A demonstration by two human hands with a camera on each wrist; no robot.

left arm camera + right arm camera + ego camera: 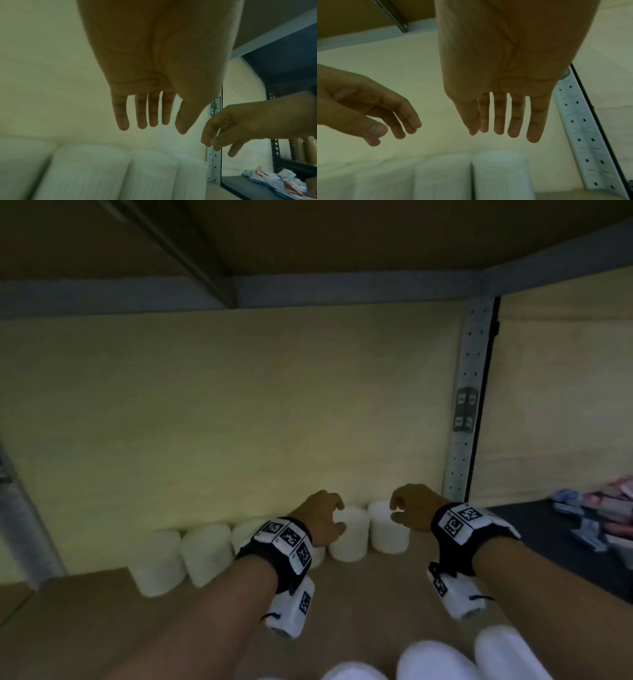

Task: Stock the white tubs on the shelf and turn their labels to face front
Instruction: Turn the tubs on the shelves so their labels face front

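Several white tubs [212,553] stand in a row against the shelf's back wall, and no label shows on them. My left hand [337,518] hovers just over the tub second from the right [349,537]. My right hand [394,510] hangs above the rightmost tub [388,530]. In the left wrist view the left hand [169,127] has straight, spread fingers with nothing in them, above ribbed tubs [150,175]. In the right wrist view the right hand [498,132] is likewise bare over a tub [501,175]. More white tubs [435,662] lie blurred at the bottom edge.
A perforated steel upright [462,422] bounds the bay on the right, close to the last tub. Beyond it, a dark shelf holds a pile of coloured packets [599,515]. The brown shelf board [359,587] is bare in front of the row. Another shelf hangs overhead.
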